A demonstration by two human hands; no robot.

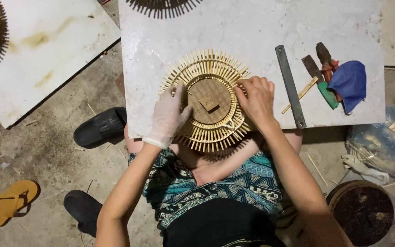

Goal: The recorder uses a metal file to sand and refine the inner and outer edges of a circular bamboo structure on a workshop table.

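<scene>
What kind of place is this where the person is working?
Probably an informal home craft workshop at floor level. A round sunburst frame of bamboo sticks lies on a low white marble slab, hand tools such as a flat grey metal bar beside it, on a bare concrete floor.

Your round bamboo piece lies flat at the near edge of the marble slab, overhanging it toward you. Pale slats radiate from a woven brown centre bearing a small square block.
</scene>
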